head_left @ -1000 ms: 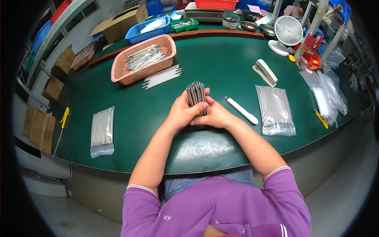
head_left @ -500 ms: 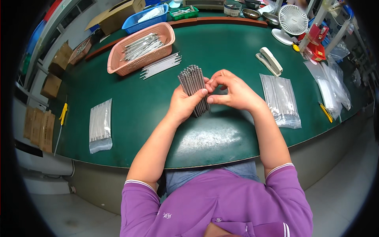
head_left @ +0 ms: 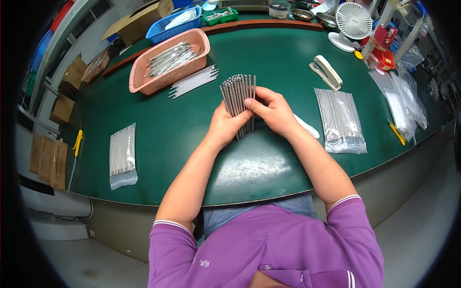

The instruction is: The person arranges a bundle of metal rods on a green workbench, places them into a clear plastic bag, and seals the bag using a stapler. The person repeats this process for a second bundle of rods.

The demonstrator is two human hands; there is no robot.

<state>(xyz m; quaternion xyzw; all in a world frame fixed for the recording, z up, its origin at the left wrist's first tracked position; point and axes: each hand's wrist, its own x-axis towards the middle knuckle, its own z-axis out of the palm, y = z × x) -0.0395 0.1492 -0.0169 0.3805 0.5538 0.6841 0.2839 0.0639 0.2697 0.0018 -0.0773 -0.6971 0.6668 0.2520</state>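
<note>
We clamp the rod bundle (head_left: 238,101) upright at table (head_left: 144,144) centre, left hand (head_left: 225,127) wrapped round it, right hand (head_left: 273,111) pinching from three o'clock to keep it square, basket (head_left: 169,61) at eleven o'clock.

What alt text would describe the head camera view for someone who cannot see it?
A person's left hand and right hand together hold a bundle of thin grey rods upright over a green table. A pink basket of similar rods sits behind, and a clear filled bag lies to the right.
</note>
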